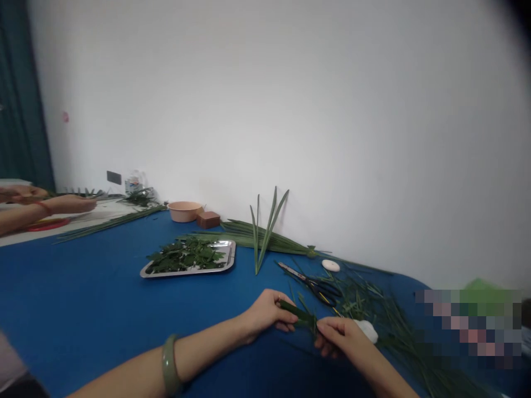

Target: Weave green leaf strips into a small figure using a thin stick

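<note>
My left hand [267,315] and my right hand [340,336] rest low on the blue tablecloth [95,298], both closed on a folded green leaf strip [301,316] held between them. A green bangle [170,365] circles my left wrist. A small white lump [368,330] lies just behind my right hand. Black-handled scissors [311,283] lie a little beyond the hands, among loose thin leaf strips [373,301].
A metal tray [227,260] of cut dark leaves sits mid-table. Long palm fronds [257,235] lie by the wall, with a pink bowl [185,210], a brown block [208,219] and a white disc [331,265]. Another person's hands [62,203] work at far left.
</note>
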`<state>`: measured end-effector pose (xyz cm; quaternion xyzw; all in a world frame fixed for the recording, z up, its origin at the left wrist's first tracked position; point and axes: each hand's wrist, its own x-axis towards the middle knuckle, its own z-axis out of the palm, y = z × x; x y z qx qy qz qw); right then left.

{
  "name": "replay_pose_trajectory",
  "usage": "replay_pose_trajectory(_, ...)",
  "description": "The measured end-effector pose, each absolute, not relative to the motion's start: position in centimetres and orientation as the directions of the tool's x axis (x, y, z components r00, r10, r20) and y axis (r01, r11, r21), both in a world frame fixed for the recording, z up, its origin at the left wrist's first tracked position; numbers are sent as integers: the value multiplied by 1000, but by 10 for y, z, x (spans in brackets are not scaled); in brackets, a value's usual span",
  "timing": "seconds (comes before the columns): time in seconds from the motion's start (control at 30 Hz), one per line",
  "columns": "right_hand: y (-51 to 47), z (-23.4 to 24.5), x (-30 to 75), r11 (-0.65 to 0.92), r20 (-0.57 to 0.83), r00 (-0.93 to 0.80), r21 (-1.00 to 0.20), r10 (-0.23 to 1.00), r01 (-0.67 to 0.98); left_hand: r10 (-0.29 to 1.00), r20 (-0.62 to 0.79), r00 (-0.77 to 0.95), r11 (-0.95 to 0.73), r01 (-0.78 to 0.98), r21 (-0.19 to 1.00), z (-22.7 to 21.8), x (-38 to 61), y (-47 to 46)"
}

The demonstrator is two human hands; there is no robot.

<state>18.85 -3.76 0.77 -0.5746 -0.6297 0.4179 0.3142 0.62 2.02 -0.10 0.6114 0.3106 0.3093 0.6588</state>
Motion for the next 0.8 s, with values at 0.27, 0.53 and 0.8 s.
replay_pose_trajectory(0.27, -45, 14, 176, -10, -76, -124, -889, 989, 457, 694, 22, 720, -133, 99, 986, 26, -7, 16)
replay_pose_trajectory(0.53, -46, 19, 170, 15, -43, -116, -891, 992, 454, 648, -56, 760, -57, 122, 991, 6, 2, 14)
replay_pose_trajectory(0.8, -41, 16, 176, 28, -25, -111, -894, 993, 447, 632, -89, 770, 63, 63, 996, 4, 2, 13)
